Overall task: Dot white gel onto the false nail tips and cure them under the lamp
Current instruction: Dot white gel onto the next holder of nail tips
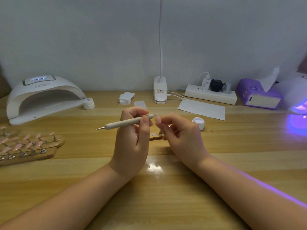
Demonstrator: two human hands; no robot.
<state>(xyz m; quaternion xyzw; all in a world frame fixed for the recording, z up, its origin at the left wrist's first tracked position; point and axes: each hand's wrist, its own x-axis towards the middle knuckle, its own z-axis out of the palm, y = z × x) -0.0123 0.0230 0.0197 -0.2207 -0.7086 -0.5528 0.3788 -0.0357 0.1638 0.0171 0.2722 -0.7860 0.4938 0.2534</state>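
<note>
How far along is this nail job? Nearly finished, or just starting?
Hard to say. Pink tips on wooden strips lie at the left; whether they are dotted is too small to tell. In hand: the left hand grips a dotting pen, its point at a nail tip pinched by the right hand. Left: curing; the white lamp holds nothing visible.

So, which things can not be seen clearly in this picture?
Head view only:
- Nail tip: too small to show any white dots, partly covered by the right hand.
- Wooden holder: mostly hidden behind both hands.
- Purple-lit lamp: cut off by the right edge.
- Nail racks: cut off by the left edge.
</note>
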